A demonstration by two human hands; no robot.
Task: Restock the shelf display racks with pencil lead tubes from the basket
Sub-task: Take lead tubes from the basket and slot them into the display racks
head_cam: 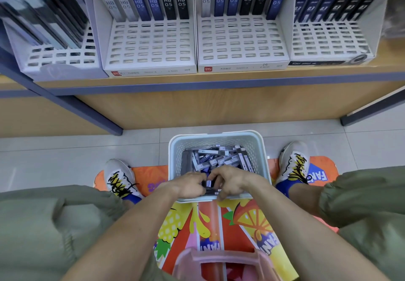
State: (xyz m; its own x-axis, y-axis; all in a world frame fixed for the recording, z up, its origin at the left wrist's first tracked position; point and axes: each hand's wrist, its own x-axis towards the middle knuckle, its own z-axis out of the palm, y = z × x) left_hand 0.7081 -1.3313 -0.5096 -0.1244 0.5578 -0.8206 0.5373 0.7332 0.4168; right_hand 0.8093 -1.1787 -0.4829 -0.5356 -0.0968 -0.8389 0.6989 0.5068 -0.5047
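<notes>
A seated person reaches both hands into a pale blue basket [262, 149] set on the tiled floor between their sneakers, at about 6 o'clock from the display racks [151, 46] on the wooden shelf [219, 78] above. The left hand [190, 184] and right hand [230, 180] meet over the near end of the basket, fingers curled around a small cluster of dark pencil lead tubes [210, 184], while more tubes lie heaped loose toward 12 o'clock inside it. The racks hold only back rows of upright tubes marked HB 0.5 and 0.3.
</notes>
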